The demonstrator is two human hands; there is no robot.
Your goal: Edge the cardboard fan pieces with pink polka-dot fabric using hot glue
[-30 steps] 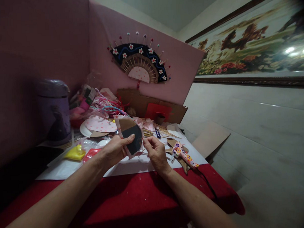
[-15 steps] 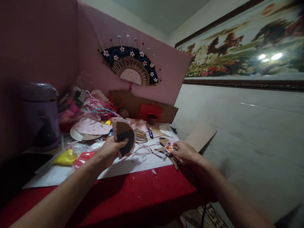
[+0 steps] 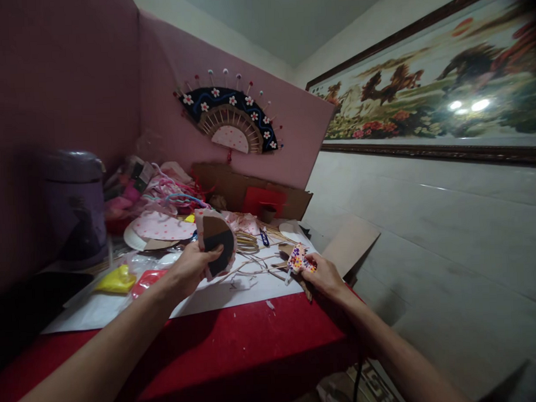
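My left hand is closed on a half-round cardboard piece, brown above and dark below, with pink dotted cloth folded round its edge. The thumb lies on its face, and the piece stands upright above the white paper. At the right, my right hand is wrapped round the handle of a flower-patterned glue gun. Its pale nozzle points down and to the left, above some brown cardboard scraps. A gap separates the glue gun from the half-round piece.
Thin twigs and a blue cutter lie between and beyond my hands. To the left are yellow and red clay packs, dotted cloth and a purple container. A decorated fan hangs on the pink board behind.
My right hand has tilted the glue gun, so more of its body shows and the nozzle points lower. The left hand keeps the half-round piece nearly in place.
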